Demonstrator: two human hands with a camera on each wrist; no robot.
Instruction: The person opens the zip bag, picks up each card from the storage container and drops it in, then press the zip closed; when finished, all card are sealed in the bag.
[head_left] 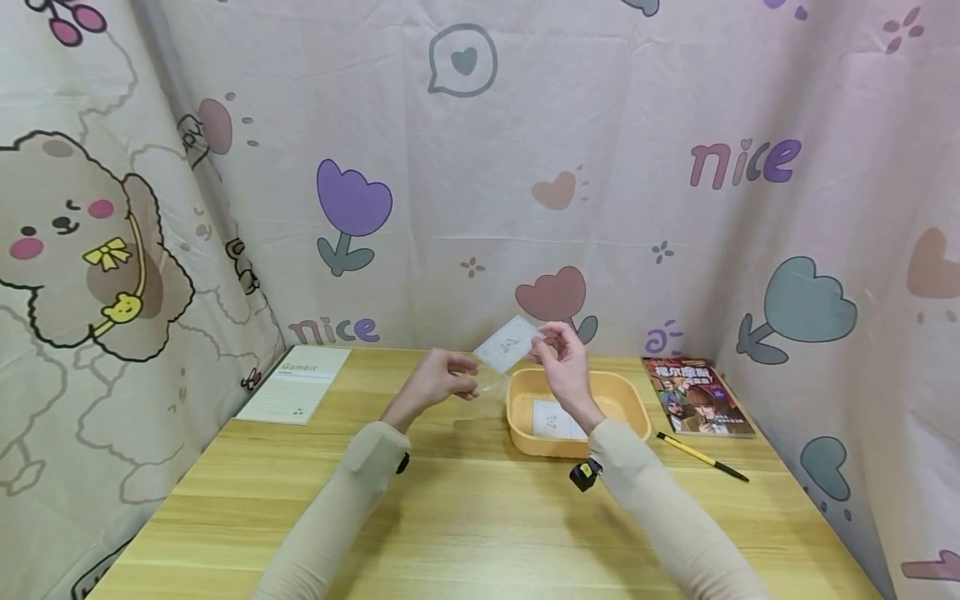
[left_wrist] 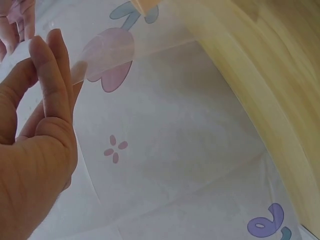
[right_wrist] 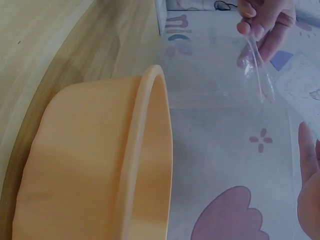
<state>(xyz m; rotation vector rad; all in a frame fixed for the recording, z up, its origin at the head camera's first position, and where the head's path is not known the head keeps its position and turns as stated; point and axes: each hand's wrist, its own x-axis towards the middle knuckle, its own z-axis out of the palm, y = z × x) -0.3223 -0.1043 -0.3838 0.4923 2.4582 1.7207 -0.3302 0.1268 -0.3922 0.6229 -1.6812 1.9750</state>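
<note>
My left hand (head_left: 442,377) pinches the edge of a clear plastic bag (right_wrist: 259,80) between thumb and fingers. In the left wrist view the thin film stretches away from the fingertips. To its right, my right hand (head_left: 566,367) holds a small white rectangular packet (head_left: 506,343) by one corner, tilted, with a line drawing on its face. Both hands are raised over the back of the table, the right one above a yellow-orange plastic basin (head_left: 636,400). Inside the basin lies another white packet (head_left: 553,419) with a similar drawing, partly hidden by the right wrist.
A lined notepad (head_left: 296,383) marked "Gambit" lies at the table's back left. Right of the basin are a colourful comic-style book (head_left: 697,396) and a yellow and black pen (head_left: 701,456). A printed curtain (head_left: 465,167) hangs right behind the wooden table (head_left: 480,517).
</note>
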